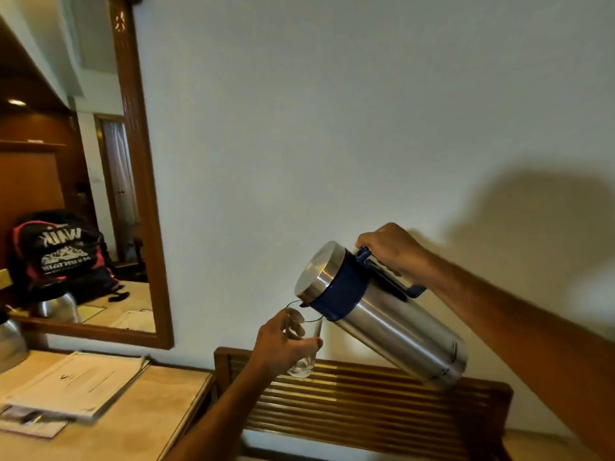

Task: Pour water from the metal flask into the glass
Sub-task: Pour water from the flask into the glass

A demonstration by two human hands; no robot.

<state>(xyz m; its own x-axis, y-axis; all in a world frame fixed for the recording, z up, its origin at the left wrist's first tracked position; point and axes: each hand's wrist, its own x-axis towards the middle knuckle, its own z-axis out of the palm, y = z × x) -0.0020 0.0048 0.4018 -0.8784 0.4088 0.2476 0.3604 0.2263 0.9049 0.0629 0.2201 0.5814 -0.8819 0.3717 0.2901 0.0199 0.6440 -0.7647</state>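
At the lower centre of the frame, the left hand [283, 344] is wrapped around the glass [304, 341], holding it in the air above a slatted wooden rack [366, 404]. Just right of it, the right hand [387, 249] grips the blue handle [389, 277] of the flask [382, 314], which is tilted down to the left so its spout sits at the glass rim. The pour looks to be just starting: the glass seems nearly empty, and no stream can be made out. Next, I judge, the flask needs a slow further tilt with the spout kept over the rim and the glass held steady and upright, or water could spill onto the rack. A mirror [143, 194] hangs at the left.
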